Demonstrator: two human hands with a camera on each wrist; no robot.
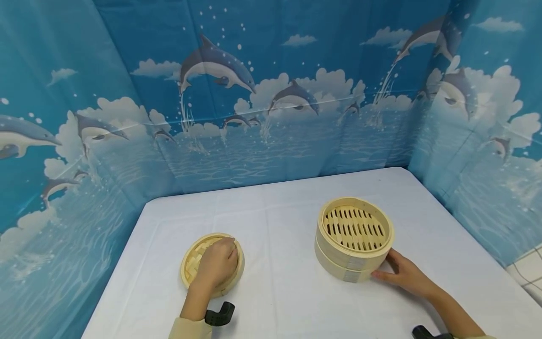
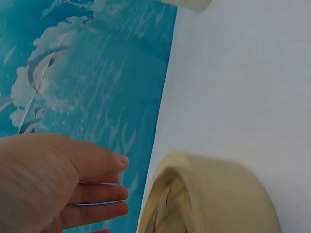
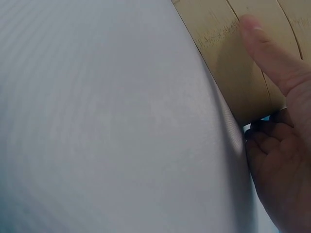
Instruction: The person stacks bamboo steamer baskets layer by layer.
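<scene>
In the head view my left hand is over a round woven bamboo steamer lid on the left of the table. The left wrist view shows its thumb and fingers loosely extended, a gap away from the lid's rim. On the right, two bamboo steamer baskets stand stacked, with the slatted base of the upper one visible from above. My right hand holds the stack low on its near right side. Its thumb lies against the bamboo wall, and the other fingers curl around the lower edge, partly hidden.
A white cloth covers the table. Blue curtains printed with dolphins rise behind it and along both sides. Each wrist wears a black band, the left one close to the lid. Pale floor tiles show at far right.
</scene>
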